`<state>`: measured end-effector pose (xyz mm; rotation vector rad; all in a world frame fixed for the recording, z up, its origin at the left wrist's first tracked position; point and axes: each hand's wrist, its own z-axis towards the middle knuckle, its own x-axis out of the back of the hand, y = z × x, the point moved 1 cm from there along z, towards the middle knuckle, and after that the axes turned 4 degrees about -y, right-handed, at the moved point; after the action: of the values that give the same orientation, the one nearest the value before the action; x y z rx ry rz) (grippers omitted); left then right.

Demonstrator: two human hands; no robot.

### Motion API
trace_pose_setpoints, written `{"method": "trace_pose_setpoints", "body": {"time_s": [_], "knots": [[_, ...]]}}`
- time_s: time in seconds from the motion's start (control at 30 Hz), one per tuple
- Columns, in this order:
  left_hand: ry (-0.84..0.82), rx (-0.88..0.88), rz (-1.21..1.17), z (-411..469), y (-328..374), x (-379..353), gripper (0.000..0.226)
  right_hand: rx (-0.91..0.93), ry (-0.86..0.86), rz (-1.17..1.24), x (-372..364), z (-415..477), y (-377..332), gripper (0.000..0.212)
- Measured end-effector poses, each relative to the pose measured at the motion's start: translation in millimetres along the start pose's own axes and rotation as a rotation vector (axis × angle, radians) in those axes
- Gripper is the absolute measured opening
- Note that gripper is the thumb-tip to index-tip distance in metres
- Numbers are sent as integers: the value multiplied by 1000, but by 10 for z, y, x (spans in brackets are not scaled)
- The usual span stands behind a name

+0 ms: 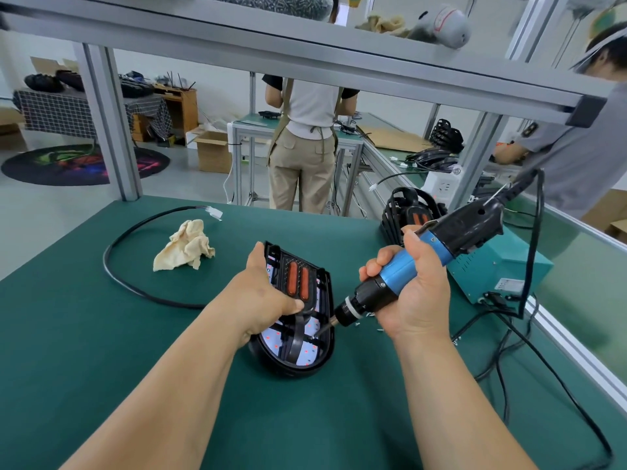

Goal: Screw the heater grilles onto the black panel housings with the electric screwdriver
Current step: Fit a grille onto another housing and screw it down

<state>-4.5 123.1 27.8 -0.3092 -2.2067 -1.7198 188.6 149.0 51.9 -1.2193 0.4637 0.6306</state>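
A black panel housing (326, 347) lies on the green mat in front of me, with a white inner board and a black heater grille (294, 266) with two orange elements on top. My left hand (261, 293) grips the housing's left edge, thumb pressing on the grille's stem. My right hand (412, 286) holds the blue and black electric screwdriver (400, 269) tilted down to the left. Its bit tip (314, 336) touches the near right part of the housing. A few loose screws (359, 323) lie under the screwdriver.
A crumpled beige cloth (185, 247) and a looped black cable (135, 252) lie at the left. A stack of black housings (407, 212) and a teal power box (498, 266) stand at the right, with cords trailing off. Two people work at benches behind.
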Motion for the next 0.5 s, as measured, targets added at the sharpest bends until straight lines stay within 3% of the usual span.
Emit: {"method": "trace_pose_setpoints", "body": {"time_s": [0.5], "knots": [[14, 1, 46, 3, -5, 5, 118, 48, 33, -25, -39, -80, -21, 7]]}}
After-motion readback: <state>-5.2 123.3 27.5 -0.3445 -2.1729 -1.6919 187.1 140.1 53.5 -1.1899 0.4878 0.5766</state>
